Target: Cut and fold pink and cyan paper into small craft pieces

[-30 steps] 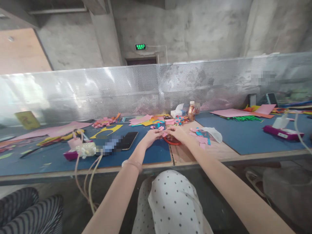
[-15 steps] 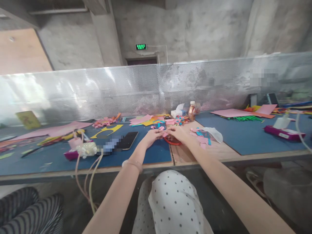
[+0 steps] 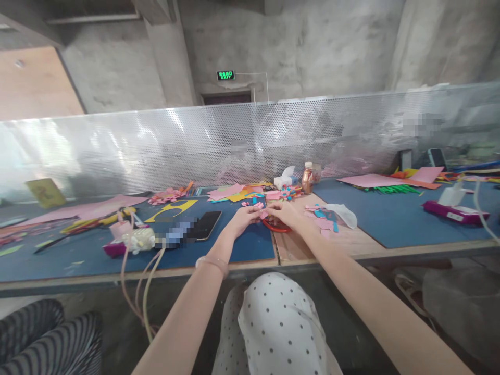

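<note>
My left hand [image 3: 242, 219] and my right hand [image 3: 284, 214] meet over the left side of a red bowl [image 3: 276, 227]. Between their fingertips is a small pink paper piece [image 3: 263, 213], and the fingers of both hands are pinched on it. My right hand hides part of the bowl. Just beyond the hands lie small pink and blue scraps [image 3: 255, 200]. To the right of the bowl is a pile of pink and blue paper pieces [image 3: 326, 223], touching a clear plastic bag [image 3: 344, 215].
A black phone [image 3: 208, 225] and a yellow cut-out sheet [image 3: 172, 209] lie on the left. Behind the bowl stand a bottle [image 3: 307, 178] and tissues [image 3: 285, 180]. Cords [image 3: 146, 291] hang over the table edge. Striped legs [image 3: 50, 338] show at lower left.
</note>
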Available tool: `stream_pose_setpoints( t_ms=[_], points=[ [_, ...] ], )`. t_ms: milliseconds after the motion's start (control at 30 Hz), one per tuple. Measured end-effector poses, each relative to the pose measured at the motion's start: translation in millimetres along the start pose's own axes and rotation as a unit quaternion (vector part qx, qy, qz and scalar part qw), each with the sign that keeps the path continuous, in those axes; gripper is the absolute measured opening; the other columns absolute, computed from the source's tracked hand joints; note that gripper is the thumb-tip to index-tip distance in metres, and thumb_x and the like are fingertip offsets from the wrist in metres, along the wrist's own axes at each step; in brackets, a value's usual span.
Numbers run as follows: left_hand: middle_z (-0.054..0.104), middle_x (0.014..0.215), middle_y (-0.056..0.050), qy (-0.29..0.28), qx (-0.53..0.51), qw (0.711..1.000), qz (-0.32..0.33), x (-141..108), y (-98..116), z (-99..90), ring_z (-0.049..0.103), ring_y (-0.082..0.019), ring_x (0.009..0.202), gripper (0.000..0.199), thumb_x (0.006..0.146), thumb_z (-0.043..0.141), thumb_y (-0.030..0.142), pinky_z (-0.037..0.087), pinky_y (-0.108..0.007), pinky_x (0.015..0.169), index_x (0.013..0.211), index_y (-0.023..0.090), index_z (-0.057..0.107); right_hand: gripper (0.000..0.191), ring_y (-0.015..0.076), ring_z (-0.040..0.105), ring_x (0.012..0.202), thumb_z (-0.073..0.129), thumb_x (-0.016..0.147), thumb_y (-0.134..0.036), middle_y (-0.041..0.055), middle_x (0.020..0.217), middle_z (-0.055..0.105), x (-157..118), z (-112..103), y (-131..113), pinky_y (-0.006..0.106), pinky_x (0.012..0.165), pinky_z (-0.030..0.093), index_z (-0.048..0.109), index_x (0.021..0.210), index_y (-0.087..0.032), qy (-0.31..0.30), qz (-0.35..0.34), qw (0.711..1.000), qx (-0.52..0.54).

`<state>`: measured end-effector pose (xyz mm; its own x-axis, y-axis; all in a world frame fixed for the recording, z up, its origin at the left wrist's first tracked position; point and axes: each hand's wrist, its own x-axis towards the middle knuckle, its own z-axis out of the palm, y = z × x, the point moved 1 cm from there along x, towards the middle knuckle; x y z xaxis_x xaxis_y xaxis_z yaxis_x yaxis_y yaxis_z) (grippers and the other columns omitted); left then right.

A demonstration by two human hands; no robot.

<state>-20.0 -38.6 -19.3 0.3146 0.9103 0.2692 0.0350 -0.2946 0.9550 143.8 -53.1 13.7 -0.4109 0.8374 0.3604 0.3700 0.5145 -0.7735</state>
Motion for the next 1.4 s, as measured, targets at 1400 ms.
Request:
stream_pose_setpoints(
  t_ms=[1400],
  points=[
    [0.06,0.085,-0.003,0.056,-0.043,0.997,0.009,-6.3,11.2,3.4,0.057,-0.014,0.078,0.018,0.077,0.055,0.023,0.046,-0.033,0.072,0.091,0.012,0.056,0.027,0.0118,0.056,0.071,0.039,0.086,-0.033,0.003,0.082,0.061,1.4,2.9,9.2,0.029,0.068,0.043,0.057,0.092,-0.014,0.099,-0.114,0.909,-0.387]
  ],
)
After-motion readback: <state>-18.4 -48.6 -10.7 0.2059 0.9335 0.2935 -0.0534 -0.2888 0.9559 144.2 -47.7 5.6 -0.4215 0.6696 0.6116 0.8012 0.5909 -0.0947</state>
